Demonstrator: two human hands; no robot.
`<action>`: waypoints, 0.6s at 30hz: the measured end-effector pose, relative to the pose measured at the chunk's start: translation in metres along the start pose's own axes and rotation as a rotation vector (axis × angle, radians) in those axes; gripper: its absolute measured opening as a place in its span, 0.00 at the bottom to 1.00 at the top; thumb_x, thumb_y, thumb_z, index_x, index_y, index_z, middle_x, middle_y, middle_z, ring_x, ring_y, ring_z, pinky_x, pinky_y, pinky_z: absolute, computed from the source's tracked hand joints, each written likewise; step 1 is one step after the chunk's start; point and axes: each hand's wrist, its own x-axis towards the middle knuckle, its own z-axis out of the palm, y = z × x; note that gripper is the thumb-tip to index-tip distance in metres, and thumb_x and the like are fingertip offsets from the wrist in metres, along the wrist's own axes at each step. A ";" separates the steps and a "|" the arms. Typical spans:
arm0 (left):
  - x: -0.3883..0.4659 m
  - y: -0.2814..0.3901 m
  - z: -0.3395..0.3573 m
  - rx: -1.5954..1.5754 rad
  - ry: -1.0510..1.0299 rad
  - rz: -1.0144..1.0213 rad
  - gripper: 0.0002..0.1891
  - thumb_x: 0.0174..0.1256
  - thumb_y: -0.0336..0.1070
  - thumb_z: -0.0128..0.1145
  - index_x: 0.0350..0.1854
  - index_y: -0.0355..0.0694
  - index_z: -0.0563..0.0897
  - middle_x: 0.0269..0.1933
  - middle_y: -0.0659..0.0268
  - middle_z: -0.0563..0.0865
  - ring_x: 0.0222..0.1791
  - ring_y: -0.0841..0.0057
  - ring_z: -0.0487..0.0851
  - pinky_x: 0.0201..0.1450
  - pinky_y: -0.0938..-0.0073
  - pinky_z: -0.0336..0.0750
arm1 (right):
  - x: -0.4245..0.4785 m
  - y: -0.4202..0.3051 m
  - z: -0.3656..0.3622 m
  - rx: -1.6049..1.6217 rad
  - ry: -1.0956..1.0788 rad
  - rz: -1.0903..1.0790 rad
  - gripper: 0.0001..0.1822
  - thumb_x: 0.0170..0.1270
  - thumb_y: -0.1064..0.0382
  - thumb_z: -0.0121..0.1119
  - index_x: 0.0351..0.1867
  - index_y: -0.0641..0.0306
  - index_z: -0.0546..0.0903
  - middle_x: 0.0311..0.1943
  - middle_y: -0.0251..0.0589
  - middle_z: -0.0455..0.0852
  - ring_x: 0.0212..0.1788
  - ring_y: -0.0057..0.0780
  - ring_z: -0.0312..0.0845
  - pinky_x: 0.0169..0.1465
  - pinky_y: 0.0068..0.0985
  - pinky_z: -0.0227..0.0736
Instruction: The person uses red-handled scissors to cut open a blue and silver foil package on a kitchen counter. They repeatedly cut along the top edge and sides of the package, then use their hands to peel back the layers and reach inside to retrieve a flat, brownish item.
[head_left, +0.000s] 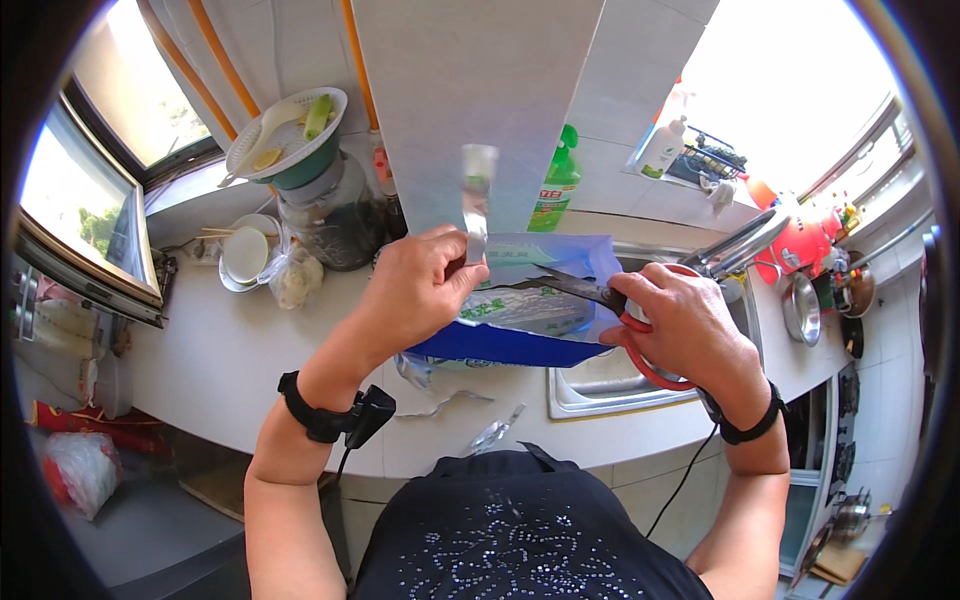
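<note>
My left hand (427, 289) pinches a narrow silvery strip (475, 206) that stands up between thumb and fingers. Red-handled scissors (637, 322) are in my right hand (679, 315), their blades partly spread and pointing left over a blue and white plastic bag (510, 343). Its top is cut open and lies across the counter and the sink's edge. Inside the bag shows a clear wrapping with green print (517, 311). Nearer to me, a thin curled offcut (450, 401) and a crumpled clear plastic scrap (496, 431) lie on the white counter.
A steel sink (600, 382) with a faucet (742, 240) is at the right. Behind the bag stands a green bottle (556, 187) by a wall column. At the left are stacked bowls (244, 255), a knotted plastic bag (295, 277), and a large jar (330, 225) under a colander (289, 135).
</note>
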 end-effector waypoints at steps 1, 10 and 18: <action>-0.003 -0.003 -0.003 -0.106 0.017 -0.037 0.05 0.70 0.29 0.69 0.39 0.33 0.86 0.33 0.66 0.86 0.33 0.76 0.84 0.41 0.77 0.78 | 0.002 0.000 0.000 0.010 0.020 -0.015 0.28 0.56 0.45 0.79 0.53 0.55 0.84 0.41 0.42 0.88 0.43 0.46 0.88 0.44 0.42 0.83; 0.002 0.022 -0.032 -0.039 0.013 0.009 0.09 0.67 0.31 0.71 0.41 0.30 0.87 0.32 0.67 0.86 0.31 0.85 0.79 0.37 0.81 0.75 | 0.056 -0.011 -0.002 0.053 -0.086 -0.250 0.28 0.52 0.45 0.82 0.49 0.57 0.87 0.42 0.43 0.86 0.48 0.43 0.87 0.48 0.41 0.81; 0.012 0.033 -0.029 0.004 0.015 0.135 0.06 0.65 0.28 0.65 0.40 0.32 0.89 0.36 0.52 0.89 0.32 0.54 0.86 0.37 0.67 0.80 | 0.092 -0.030 0.023 0.011 -0.168 -0.331 0.27 0.54 0.43 0.81 0.49 0.57 0.88 0.42 0.44 0.87 0.48 0.43 0.87 0.50 0.41 0.81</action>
